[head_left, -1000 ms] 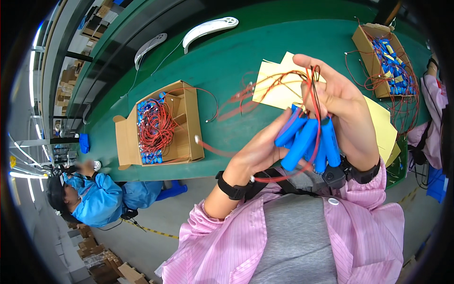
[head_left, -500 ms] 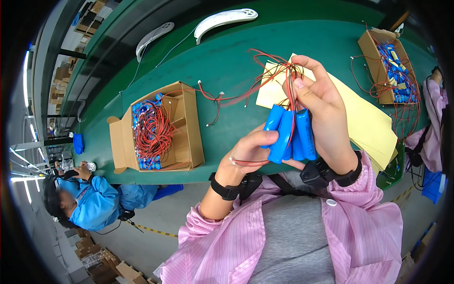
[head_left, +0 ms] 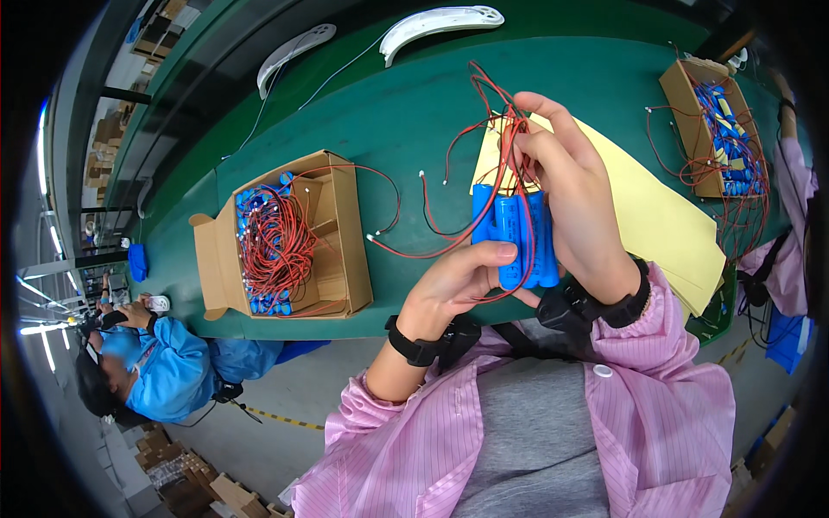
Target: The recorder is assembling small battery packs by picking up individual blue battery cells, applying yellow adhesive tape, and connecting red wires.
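Observation:
Several blue cylindrical battery cells (head_left: pixel 515 231) stand upright side by side in front of me, above the bench's near edge. My left hand (head_left: pixel 458 278) is closed round their lower left side, thumb across the front. Above them, my right hand (head_left: pixel 570 186) pinches a bunch of red and black wires (head_left: pixel 509 138) between thumb and fingers, its palm along the cells' right side. One loop of red wire runs down over the front of the cells. Other wires trail left, ending in small white connectors. The right hand's lower fingers are partly hidden behind the cells.
Left on the green bench (head_left: pixel 414 112) stands an open cardboard box (head_left: pixel 350 250) of wired blue cells. Yellow sheets (head_left: pixel 661 216) lie beneath my right hand. Another cardboard box (head_left: pixel 686 129) of cells is at far right, near a co-worker's pink sleeve (head_left: pixel 790 173). A person in blue (head_left: pixel 177 371) works at left.
The cells, fanned out before, now sit level and close together. My right hand has gathered the wires more tightly, and the loose wire ends have swung about on the left.

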`<state>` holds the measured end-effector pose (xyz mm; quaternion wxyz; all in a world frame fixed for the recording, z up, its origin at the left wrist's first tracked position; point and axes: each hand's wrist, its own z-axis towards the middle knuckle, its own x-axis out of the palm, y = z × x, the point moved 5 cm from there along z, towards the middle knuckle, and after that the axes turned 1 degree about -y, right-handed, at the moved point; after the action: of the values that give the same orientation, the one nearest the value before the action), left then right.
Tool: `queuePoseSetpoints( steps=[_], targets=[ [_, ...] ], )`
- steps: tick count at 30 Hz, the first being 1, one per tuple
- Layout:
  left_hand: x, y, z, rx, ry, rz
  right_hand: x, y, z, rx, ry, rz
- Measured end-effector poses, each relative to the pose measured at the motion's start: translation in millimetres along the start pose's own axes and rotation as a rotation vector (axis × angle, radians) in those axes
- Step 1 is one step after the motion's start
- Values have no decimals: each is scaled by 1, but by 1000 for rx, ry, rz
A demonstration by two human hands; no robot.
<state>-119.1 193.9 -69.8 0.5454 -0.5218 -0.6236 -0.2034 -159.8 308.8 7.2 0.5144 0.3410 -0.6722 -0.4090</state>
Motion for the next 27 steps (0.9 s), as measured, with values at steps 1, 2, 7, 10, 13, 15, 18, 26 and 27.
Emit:
queuePoseSetpoints(
  steps=[1, 2, 7, 10, 13, 15, 18, 26, 27],
  targets=[
    [2, -1, 1, 16, 21, 21, 1, -1, 3, 4, 2, 9],
    [5, -3, 1, 32, 41, 43, 4, 0, 5, 12, 73, -63],
    [2, -2, -3, 36, 59, 66, 17, 6, 17, 57, 485, -319],
    [-5, 3, -7, 22, 86, 40, 26, 15, 21, 57, 600, -497],
    [-1, 2, -13, 18, 59, 45, 36, 19, 26, 105, 670, -536],
    [2, 1, -18, 26, 88, 21, 46, 22, 26, 150, 673, -514],
    [1, -1, -21, 28, 101, -30, 52, 21, 35, 194, 682, -514],
    [-16, -4, -36, 80, 167, 90, 69, 16, 60, 181, 519, -426],
    [-18, -2, -38, 77, 142, 109, 70, 16, 65, 141, 497, -426]
  ],
)
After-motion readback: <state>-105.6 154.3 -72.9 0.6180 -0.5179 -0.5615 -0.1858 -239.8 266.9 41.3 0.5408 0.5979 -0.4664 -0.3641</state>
